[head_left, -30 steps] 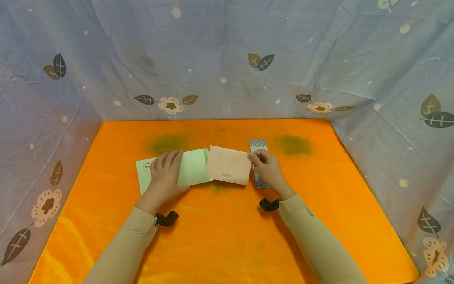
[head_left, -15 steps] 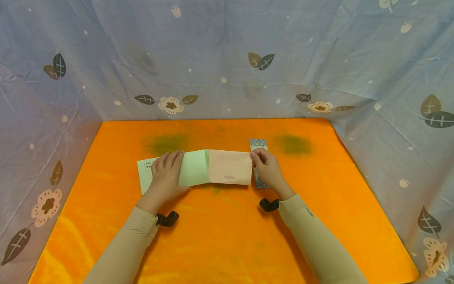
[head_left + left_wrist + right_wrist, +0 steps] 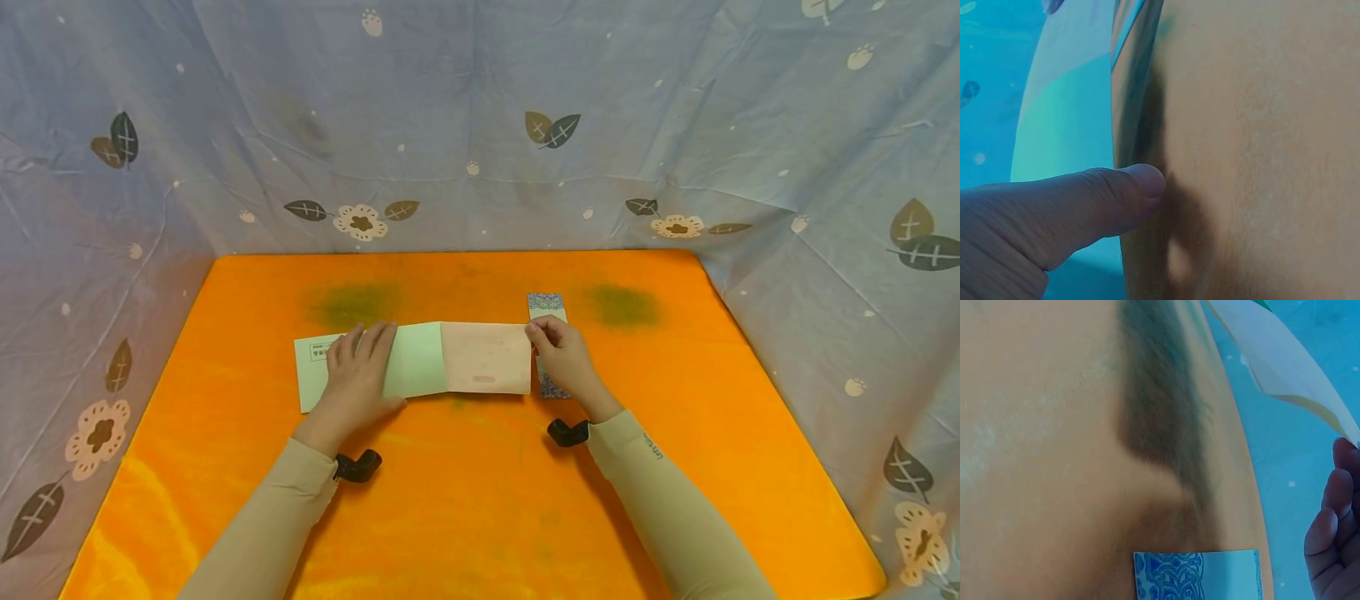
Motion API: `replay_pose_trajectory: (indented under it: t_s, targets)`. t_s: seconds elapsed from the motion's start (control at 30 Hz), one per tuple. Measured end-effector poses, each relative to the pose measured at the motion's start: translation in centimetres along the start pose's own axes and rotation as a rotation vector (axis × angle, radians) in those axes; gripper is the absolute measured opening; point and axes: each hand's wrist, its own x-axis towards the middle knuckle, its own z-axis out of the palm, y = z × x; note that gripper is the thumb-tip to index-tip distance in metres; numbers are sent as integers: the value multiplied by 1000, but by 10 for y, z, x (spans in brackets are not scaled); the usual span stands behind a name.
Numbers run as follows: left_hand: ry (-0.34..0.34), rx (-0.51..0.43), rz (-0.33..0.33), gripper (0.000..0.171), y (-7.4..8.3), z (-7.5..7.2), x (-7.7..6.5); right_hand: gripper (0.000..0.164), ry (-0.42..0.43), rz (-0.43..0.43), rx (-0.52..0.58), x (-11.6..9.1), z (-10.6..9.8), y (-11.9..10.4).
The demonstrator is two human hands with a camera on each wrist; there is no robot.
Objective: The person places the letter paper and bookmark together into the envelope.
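Note:
In the head view, my left hand (image 3: 356,383) lies across a light green paper sleeve or envelope (image 3: 417,360) with a small printed box near its left end. Its fingers reach the far edge and its thumb (image 3: 1116,194) crosses the near edge, holding the sleeve. A pale pink sheet (image 3: 486,358) adjoins the sleeve's right end; whether its left edge is inside cannot be seen. My right hand (image 3: 564,354) pinches the sheet's upper right corner between thumb and fingers. Beneath that hand lies a narrow card (image 3: 546,302) with blue-patterned ends, its middle partly hidden.
An orange cloth covers the table (image 3: 465,500). A blue-grey curtain (image 3: 472,125) with leaf and flower prints surrounds its back and sides. A black wrist camera (image 3: 358,466) sits at the left cuff, another black camera (image 3: 567,432) at the right one.
The pink sheet has levelled from a tilt and now lines up with the sleeve's end. My left hand and the sleeve have shifted slightly right and nearer; the right hand has barely moved.

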Motion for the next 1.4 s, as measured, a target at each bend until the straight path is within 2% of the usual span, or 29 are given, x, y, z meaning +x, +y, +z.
replay_pose_trajectory:
  t_s: [0.2, 0.53, 0.73, 0.97, 1.4]
  targets:
    - [10, -3, 3, 115, 0, 1, 0, 27, -6, 20, -4, 0, -1, 1]
    - [-23, -3, 7, 117, 2, 2, 0, 29, -28, 32, -23, 1, 2, -2]
    - [-12, -6, 5, 117, 1, 1, 0, 27, -25, 35, 19, 1, 3, 0]
    - [3, -10, -2, 116, 1, -3, 1, 22, -62, 71, 46, -2, 3, -3]
    - [-24, -9, 7, 115, 5, -3, 0, 20, -82, 32, 36, 2, 15, -1]
